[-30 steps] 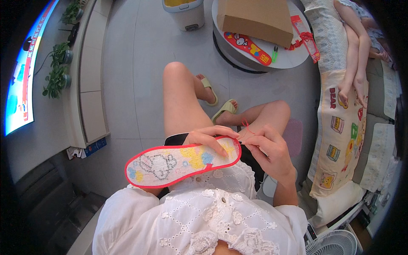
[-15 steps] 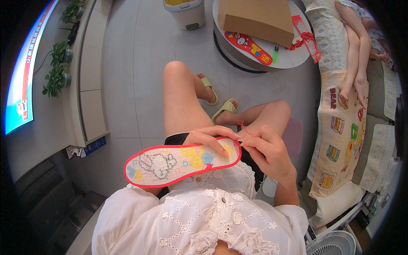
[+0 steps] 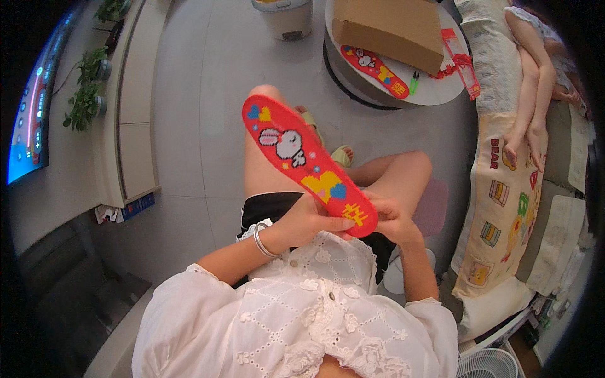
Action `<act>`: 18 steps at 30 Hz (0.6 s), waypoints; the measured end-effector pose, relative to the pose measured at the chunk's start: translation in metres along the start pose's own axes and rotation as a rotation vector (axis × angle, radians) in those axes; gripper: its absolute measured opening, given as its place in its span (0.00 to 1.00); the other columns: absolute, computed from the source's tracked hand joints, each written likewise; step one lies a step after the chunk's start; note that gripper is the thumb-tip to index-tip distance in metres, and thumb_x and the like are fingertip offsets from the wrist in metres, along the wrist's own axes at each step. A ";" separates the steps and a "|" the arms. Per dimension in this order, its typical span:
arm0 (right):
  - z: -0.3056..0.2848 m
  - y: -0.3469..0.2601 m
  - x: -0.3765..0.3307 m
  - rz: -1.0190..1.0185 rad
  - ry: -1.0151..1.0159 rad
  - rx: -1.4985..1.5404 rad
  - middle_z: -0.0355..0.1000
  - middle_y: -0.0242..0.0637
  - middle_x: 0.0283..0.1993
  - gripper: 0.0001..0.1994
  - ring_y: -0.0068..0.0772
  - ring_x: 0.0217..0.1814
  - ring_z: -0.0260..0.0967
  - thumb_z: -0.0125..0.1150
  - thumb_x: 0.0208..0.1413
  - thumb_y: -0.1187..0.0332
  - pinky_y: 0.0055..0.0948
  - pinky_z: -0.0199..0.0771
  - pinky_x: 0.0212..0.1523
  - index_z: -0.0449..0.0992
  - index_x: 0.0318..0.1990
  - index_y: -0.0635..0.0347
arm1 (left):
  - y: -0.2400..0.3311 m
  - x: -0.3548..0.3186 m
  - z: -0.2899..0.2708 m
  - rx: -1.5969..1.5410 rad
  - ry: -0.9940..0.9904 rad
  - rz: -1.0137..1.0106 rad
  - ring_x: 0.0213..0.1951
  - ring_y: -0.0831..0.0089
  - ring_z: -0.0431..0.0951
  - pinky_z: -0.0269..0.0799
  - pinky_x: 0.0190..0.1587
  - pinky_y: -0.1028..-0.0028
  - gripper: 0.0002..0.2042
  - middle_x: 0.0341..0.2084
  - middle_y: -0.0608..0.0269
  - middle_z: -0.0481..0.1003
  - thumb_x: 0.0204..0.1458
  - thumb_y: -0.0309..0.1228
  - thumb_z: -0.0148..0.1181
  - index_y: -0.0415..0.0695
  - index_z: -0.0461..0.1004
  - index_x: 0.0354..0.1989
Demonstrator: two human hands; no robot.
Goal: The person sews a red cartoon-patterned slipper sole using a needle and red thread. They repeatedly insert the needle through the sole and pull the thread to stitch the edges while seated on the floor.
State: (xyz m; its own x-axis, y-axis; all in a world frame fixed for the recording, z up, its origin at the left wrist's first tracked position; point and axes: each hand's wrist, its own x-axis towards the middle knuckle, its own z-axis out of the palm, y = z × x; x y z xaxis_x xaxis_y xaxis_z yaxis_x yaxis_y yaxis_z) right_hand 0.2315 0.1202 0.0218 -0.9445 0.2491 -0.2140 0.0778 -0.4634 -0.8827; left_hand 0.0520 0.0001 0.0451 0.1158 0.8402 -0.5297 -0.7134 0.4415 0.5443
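Head view: both hands are holding up a red embroidered insole (image 3: pixel 307 162), left hand (image 3: pixel 313 220) and right hand (image 3: pixel 389 218) each pinching its near end; next probably needs the needle.

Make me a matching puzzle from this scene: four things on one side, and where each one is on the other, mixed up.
Things:
1. red embroidered insole
2. cardboard box
3. silver bangle
4. potted plant

Places:
A. on the long low cabinet at the left
B. on the left wrist
C. on the round white table
D. held in both hands, left hand and right hand

Pairs: 1-D, 2-C, 3-B, 4-A
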 end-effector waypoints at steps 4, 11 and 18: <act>0.012 0.023 -0.003 0.022 0.208 0.251 0.68 0.31 0.48 0.11 0.25 0.51 0.66 0.59 0.56 0.75 0.26 0.64 0.55 0.71 0.46 0.64 | 0.004 0.003 -0.004 -0.038 0.079 -0.036 0.38 0.72 0.79 0.80 0.36 0.76 0.17 0.41 0.56 0.76 0.49 0.22 0.63 0.35 0.70 0.47; 0.024 0.007 0.000 -0.034 0.393 0.092 0.68 0.32 0.48 0.16 0.24 0.48 0.66 0.55 0.58 0.76 0.24 0.67 0.50 0.64 0.53 0.61 | 0.000 0.005 -0.008 -0.013 0.131 -0.017 0.38 0.73 0.79 0.80 0.37 0.76 0.17 0.41 0.57 0.76 0.50 0.25 0.63 0.36 0.70 0.48; 0.038 -0.018 0.003 -0.322 0.613 -0.891 0.68 0.36 0.38 0.11 0.32 0.36 0.63 0.62 0.46 0.79 0.29 0.65 0.35 0.75 0.38 0.58 | 0.002 0.004 -0.009 0.050 0.199 0.073 0.39 0.73 0.79 0.79 0.40 0.76 0.16 0.41 0.58 0.76 0.51 0.27 0.63 0.36 0.70 0.48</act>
State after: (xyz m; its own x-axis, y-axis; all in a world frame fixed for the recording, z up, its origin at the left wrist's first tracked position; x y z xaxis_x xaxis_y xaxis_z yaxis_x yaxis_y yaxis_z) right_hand 0.2152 0.0971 0.0530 -0.6648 0.7365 0.1250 0.2906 0.4092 -0.8649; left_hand 0.0448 0.0016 0.0385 -0.0771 0.7940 -0.6030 -0.6789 0.4011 0.6150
